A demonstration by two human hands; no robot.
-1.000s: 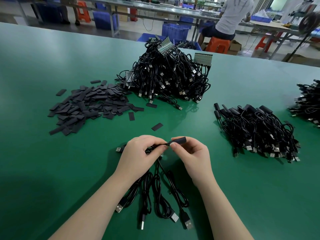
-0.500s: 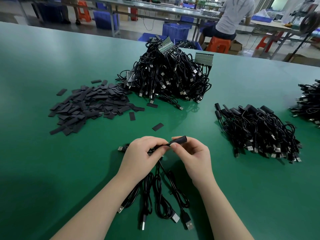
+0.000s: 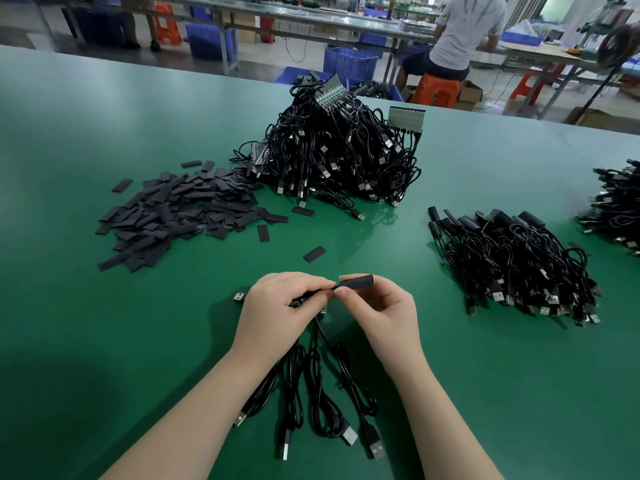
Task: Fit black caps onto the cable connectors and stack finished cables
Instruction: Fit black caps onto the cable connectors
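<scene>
Green matting covers the workbench (image 3: pixel 104 341) in front of me, with more benches, blue crates (image 3: pixel 349 62) and a seated person in a white shirt (image 3: pixel 467 29) on an orange stool (image 3: pixel 438 90) beyond its far edge. My left hand (image 3: pixel 277 313) is curled round a small bundle of black cables (image 3: pixel 318 386), gripping them near their upper ends; their loops and USB plugs trail back toward me on the mat between my forearms, and one plug (image 3: pixel 239 296) pokes out to the left of that hand. My right hand (image 3: pixel 384 310) pinches a black cap (image 3: pixel 356 282) between thumb and fingertips, held just above the mat and level, its near end meeting the cable end that my left fingers hold. How far the connector sits inside the cap I cannot tell.

Ahead on the left lies a spread heap of loose flat black caps (image 3: pixel 173 216), with a few strays (image 3: pixel 314 253) lying apart nearer my hands. Behind it rises a tall tangled mound of uncapped cables (image 3: pixel 339 157), some with small circuit boards (image 3: pixel 406 116) showing at the top. To my right sits a lower stack of capped cables (image 3: pixel 512 261), caps pointing away from me. Another dark cable pile (image 3: pixel 616 206) is cut off at the right edge.
</scene>
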